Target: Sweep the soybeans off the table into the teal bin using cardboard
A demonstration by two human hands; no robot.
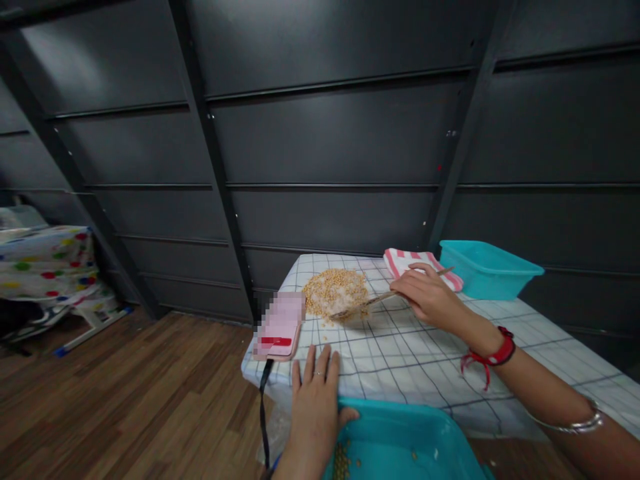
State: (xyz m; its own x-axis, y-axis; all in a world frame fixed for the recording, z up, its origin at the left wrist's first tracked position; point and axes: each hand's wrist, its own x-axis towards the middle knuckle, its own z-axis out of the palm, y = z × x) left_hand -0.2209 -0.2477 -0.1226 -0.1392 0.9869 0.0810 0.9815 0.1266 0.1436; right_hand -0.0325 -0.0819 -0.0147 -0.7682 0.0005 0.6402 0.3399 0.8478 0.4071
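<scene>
My right hand (426, 293) is closed round a long, thin, wooden-looking stick (376, 299), which slants down to the left. Its lower end rests at the near edge of a pile of yellow beans (327, 283) mixed with something whitish. Along the table's near edge lies my left hand (316, 390), fingers stretched forward and apart on the cloth, thumb over the rim of a turquoise basin (400, 408). A few beans (341, 460) lie in that basin, partly hidden by my left wrist. A pink phone (285, 327) with a black strap lies left of the pile.
A checked cloth (430, 353) covers the table. At the back right stand a second turquoise basin (493, 270) and a folded red-and-white striped towel (403, 260). Dark panelled wall (330, 147) rises behind. A dotted-cover table (50, 267) is at far left.
</scene>
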